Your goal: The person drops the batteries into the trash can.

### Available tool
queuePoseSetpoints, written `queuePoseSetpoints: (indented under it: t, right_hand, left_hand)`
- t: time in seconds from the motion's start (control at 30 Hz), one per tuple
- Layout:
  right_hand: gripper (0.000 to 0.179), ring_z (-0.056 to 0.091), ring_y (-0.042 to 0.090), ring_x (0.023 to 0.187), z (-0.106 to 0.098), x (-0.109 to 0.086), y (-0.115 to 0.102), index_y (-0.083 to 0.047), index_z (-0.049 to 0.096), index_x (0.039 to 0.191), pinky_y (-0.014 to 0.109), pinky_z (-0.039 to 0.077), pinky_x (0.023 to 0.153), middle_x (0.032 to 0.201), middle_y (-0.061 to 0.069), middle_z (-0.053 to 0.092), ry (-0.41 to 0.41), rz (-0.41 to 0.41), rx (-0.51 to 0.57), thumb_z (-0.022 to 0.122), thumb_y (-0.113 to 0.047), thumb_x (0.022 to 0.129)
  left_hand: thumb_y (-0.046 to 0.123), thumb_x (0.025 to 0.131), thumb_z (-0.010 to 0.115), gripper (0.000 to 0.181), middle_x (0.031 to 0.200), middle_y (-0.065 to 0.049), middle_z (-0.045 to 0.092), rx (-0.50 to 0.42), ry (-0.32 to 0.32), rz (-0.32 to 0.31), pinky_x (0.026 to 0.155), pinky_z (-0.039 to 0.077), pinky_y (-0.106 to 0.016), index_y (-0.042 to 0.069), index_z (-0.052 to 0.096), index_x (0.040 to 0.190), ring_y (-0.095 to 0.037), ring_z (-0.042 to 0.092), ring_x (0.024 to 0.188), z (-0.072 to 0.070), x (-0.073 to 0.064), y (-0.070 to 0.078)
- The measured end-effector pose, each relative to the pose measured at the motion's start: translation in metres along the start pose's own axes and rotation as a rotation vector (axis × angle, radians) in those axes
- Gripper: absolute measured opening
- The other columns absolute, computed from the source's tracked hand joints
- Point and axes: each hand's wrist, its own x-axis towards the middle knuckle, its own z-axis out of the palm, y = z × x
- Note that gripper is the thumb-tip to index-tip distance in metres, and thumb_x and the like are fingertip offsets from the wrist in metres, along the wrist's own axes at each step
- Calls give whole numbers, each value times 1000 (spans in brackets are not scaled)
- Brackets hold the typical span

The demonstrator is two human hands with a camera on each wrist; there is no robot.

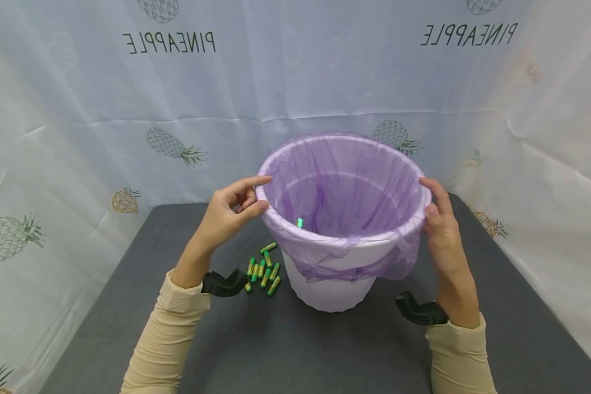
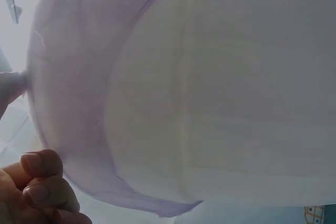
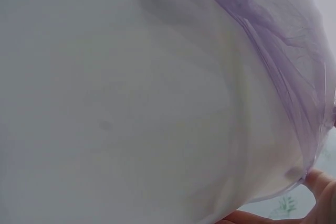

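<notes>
A white trash can (image 1: 325, 293) stands on the dark table, its mouth tilted toward me. A thin purple trash bag (image 1: 347, 189) lines it and folds over the rim, hanging in an uneven skirt outside. My left hand (image 1: 230, 210) pinches the lined rim on the left between thumb and index finger, its other fingers curled; they show beside the purple fold in the left wrist view. On the right side my right hand (image 1: 442, 230) grips the rim, thumb outside and fingertips on the edge. A small bright green object (image 1: 300, 222) shows inside the bag.
Several green and yellow batteries (image 1: 262, 271) lie loose on the table, left of the trash can. The dark tabletop (image 1: 295, 355) runs up to a pale curtain (image 1: 276, 71) printed with pineapples behind and at both sides.
</notes>
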Motion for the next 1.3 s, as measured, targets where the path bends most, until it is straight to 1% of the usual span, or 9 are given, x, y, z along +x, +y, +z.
queuePoseSetpoints:
  t: [0.23, 0.37, 0.43, 0.47, 0.67, 0.83, 0.97, 1.13, 1.3]
  right_hand:
    - [44, 50, 8, 81, 0, 0, 2, -17, 42, 142, 16, 44, 66, 106, -1, 47, -7, -17, 6, 49, -31, 100]
    - [44, 49, 8, 80, 0, 0, 3, -17, 42, 142, 16, 43, 65, 104, -1, 48, -4, -14, 6, 49, -32, 100]
    - [44, 49, 7, 78, 0, 0, 3, -17, 42, 141, 16, 42, 64, 101, -1, 48, -3, -15, 10, 49, -31, 100]
    - [44, 49, 7, 78, 0, 0, 4, -17, 42, 141, 16, 42, 64, 101, -2, 48, -2, -15, 12, 49, -31, 100]
    - [44, 47, 6, 74, 0, 1, 5, -17, 43, 141, 16, 41, 61, 95, -2, 47, -2, -18, 21, 50, -30, 100]
    - [44, 49, 7, 78, 0, 0, 6, -18, 43, 141, 16, 43, 63, 99, -1, 48, 1, 9, 42, 52, -31, 99]
    - [44, 51, 8, 83, 1, 1, 4, -20, 45, 139, 17, 45, 67, 106, 1, 49, 39, 79, 71, 56, -31, 97]
    - [44, 52, 9, 89, 5, 7, 5, -22, 47, 136, 20, 47, 70, 109, 0, 50, 67, 154, 88, 58, -32, 95]
    - [45, 50, 9, 90, 8, 15, 10, -23, 47, 136, 21, 46, 70, 108, -1, 51, 88, 167, 87, 59, -35, 94]
  left_hand:
    - [11, 88, 70, 43, 68, 0, 35, -36, 86, 79, 53, 25, -26, -11, 58, 123, -7, 28, 57, -2, -12, -5]
    - [5, 86, 70, 33, 68, 3, 36, -5, 142, 98, 53, 27, -25, 5, 65, 119, -5, 30, 58, -4, -20, -9]
    - [0, 85, 69, 36, 67, 3, 36, 6, 161, 106, 54, 27, -25, 13, 66, 119, -5, 30, 57, -6, -24, -10]
    - [-2, 84, 68, 38, 67, 2, 36, 12, 169, 111, 53, 27, -25, 14, 65, 119, -5, 30, 57, -7, -26, -11]
    - [-11, 82, 65, 39, 66, -3, 34, 36, 198, 110, 54, 28, -24, 4, 65, 118, -5, 31, 57, -9, -39, -18]
    - [-12, 82, 64, 42, 65, 3, 35, 82, 206, 57, 54, 30, -25, 12, 66, 117, -4, 33, 57, -13, -55, -30]
    - [-11, 83, 63, 42, 65, 7, 37, 119, 189, -14, 52, 30, -26, 15, 66, 116, -4, 32, 55, -16, -70, -44]
    - [-8, 86, 62, 33, 66, 9, 40, 144, 151, -112, 49, 30, -27, 4, 65, 116, -3, 32, 53, -21, -92, -63]
    - [-5, 88, 62, 29, 66, 11, 41, 161, 111, -184, 48, 30, -27, -2, 63, 117, -3, 31, 51, -23, -111, -85]
